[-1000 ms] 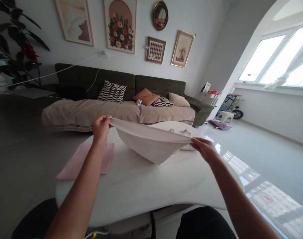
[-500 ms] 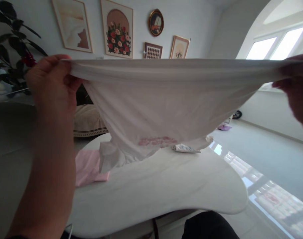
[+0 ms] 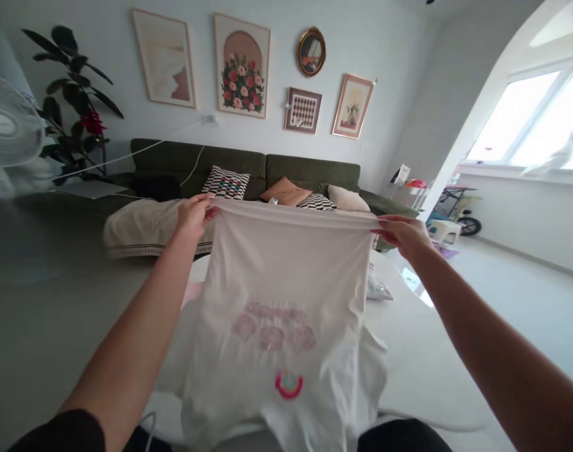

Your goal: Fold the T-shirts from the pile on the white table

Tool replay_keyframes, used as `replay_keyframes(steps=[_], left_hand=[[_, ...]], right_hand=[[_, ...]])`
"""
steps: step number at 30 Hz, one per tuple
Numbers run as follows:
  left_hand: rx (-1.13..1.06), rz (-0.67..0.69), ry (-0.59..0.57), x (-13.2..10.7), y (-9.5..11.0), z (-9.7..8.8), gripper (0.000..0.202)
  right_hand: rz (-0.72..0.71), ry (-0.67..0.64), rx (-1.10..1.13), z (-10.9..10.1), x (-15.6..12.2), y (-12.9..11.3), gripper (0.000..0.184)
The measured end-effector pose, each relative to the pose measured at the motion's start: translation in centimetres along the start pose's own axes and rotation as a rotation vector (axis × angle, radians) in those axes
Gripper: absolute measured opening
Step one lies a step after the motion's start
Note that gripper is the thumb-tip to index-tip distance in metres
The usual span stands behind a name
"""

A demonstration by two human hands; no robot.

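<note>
A white T-shirt (image 3: 286,263) hangs stretched out in front of me, hem side up. Its pinkish print shows through the cloth, and a small rainbow motif appears lower down. My left hand (image 3: 195,216) pinches the top left corner of the shirt, while my right hand (image 3: 402,232) grips the top right corner. The lower part drapes down over the table's near edge toward my lap. Behind it, a bit of pink cloth (image 3: 192,292) peeks out on the left, mostly hidden.
The white table (image 3: 423,358) lies under and behind the shirt. A small plastic packet (image 3: 378,290) rests on it at right. Beyond stands a dark green sofa (image 3: 192,163) with cushions and a beige cover. A clear fan (image 3: 8,119) is at far left.
The shirt, raised and spread wide close to my view before, is now lower and farther off, hanging full length. My hands have come closer together and stretched forward.
</note>
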State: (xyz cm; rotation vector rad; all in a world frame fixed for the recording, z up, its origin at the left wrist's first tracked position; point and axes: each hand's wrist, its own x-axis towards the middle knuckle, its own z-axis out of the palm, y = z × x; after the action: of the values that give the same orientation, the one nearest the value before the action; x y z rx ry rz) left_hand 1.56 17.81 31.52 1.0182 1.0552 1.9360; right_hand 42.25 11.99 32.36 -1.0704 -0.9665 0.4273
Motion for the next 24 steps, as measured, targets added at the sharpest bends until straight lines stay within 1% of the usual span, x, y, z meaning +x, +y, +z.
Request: replay_keyframes(steps=[1,3,5,6,8,9,11,12,13,15,16,17,19,21,22,24], left_hand=[[-0.028,0.030,0.016,0.4,0.1,-0.1,0.012],[-0.098,0.111,0.034,0.8,1.3,-0.5,0.013],[-0.159,0.185,0.026,0.4,2.8,-1.0,0.015],[-0.185,0.213,0.023,-0.1,3.3,-1.4,0.015],[-0.231,0.252,0.023,-1.8,3.4,-2.2,0.016],[-0.247,0.251,0.032,-2.9,2.8,-2.8,0.017],[-0.261,0.206,0.079,-5.9,0.5,-4.2,0.016],[-0.257,0.163,0.112,-7.7,-1.1,-5.0,0.016],[-0.234,0.126,0.173,-9.7,-3.0,-6.0,0.014],[-0.088,0.008,0.250,-14.2,-7.0,-8.1,0.011],[0.042,-0.054,0.259,-16.5,-8.9,-9.2,0.009],[0.194,-0.110,0.257,-18.8,-10.8,-10.3,0.009],[0.506,-0.162,0.192,-23.1,-14.1,-12.3,0.017],[0.679,-0.158,0.110,-26.5,-16.6,-13.9,0.025],[0.740,-0.154,0.077,-27.8,-17.6,-14.5,0.024],[0.796,-0.133,0.016,-29.6,-19.1,-15.6,0.016]], right_hand=[[0.016,0.024,0.001,0.9,0.3,-0.2,0.010],[0.028,0.065,0.000,1.8,0.9,-1.6,0.018],[-0.027,0.089,0.028,2.0,0.9,-3.1,0.022],[-0.049,0.088,0.039,1.8,0.6,-3.5,0.023],[-0.077,0.077,0.056,0.9,-0.9,-3.0,0.022],[-0.090,0.070,0.065,0.3,-2.0,-2.0,0.021],[-0.086,0.057,0.063,-1.1,-5.0,1.2,0.019],[-0.059,0.054,0.047,-1.9,-6.7,3.3,0.018],[-0.011,0.052,0.022,-2.8,-8.6,5.5,0.018],[0.109,0.053,-0.034,-4.9,-12.5,10.0,0.019],[0.166,0.054,-0.061,-6.0,-14.4,12.1,0.022],[0.225,0.040,-0.103,-7.2,-16.2,14.0,0.026],[0.309,0.037,-0.253,-9.6,-19.3,17.3,0.036],[0.376,0.012,-0.456,-12.0,-21.7,19.9,0.043],[0.394,-0.005,-0.542,-13.1,-22.6,21.0,0.045],[0.392,-0.057,-0.662,-15.1,-23.8,22.7,0.044]])
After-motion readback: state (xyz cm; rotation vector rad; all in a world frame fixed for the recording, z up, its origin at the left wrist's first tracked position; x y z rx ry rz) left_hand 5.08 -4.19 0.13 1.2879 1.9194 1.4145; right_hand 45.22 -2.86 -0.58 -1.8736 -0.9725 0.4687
